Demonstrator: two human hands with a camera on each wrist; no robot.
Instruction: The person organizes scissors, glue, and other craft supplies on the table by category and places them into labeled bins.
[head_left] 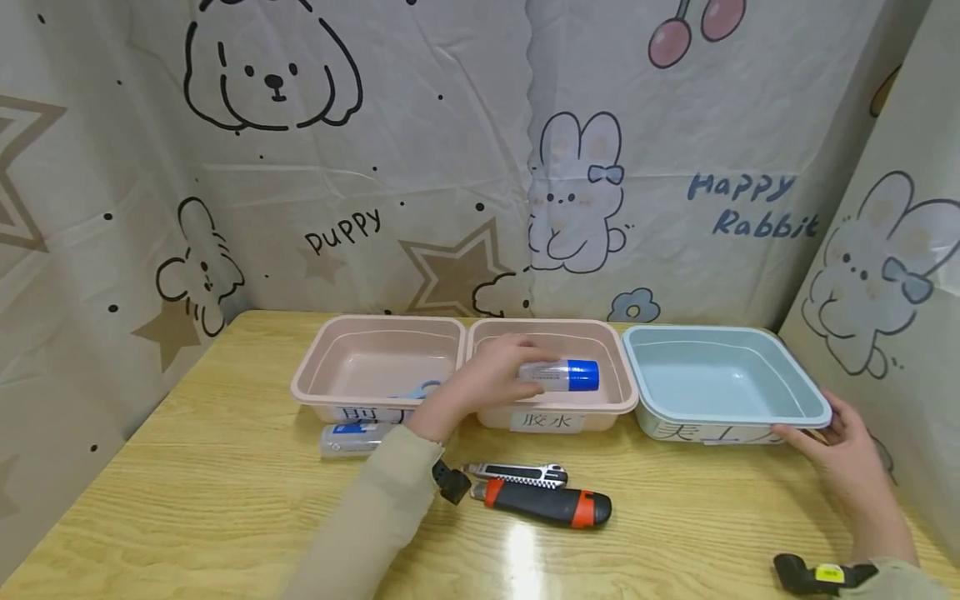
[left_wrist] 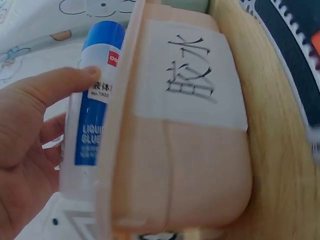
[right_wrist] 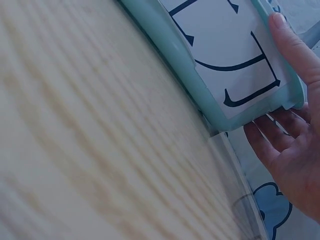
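My left hand (head_left: 487,382) grips a bottle of liquid glue (head_left: 582,376) with a blue cap, lying sideways over the middle pink bin (head_left: 547,326). In the left wrist view the thumb (left_wrist: 75,82) presses across the bottle's label, and the bin's wall hides part of the bottle. My right hand (head_left: 855,458) holds the front right corner of the light blue bin (head_left: 731,417), thumb on the front and fingers round the side. A paper label (right_wrist: 235,60) with large black characters covers that bin's front.
At the left stands another pink bin (head_left: 378,322) with blue-handled scissors (head_left: 420,390) inside. Before it lies a second clear bottle (head_left: 352,439), partly behind my left sleeve. A slim utility knife (head_left: 525,475) and a black-and-red one (head_left: 543,502) lie on the wooden table (head_left: 225,500). Printed cloth (head_left: 420,167) hangs behind.
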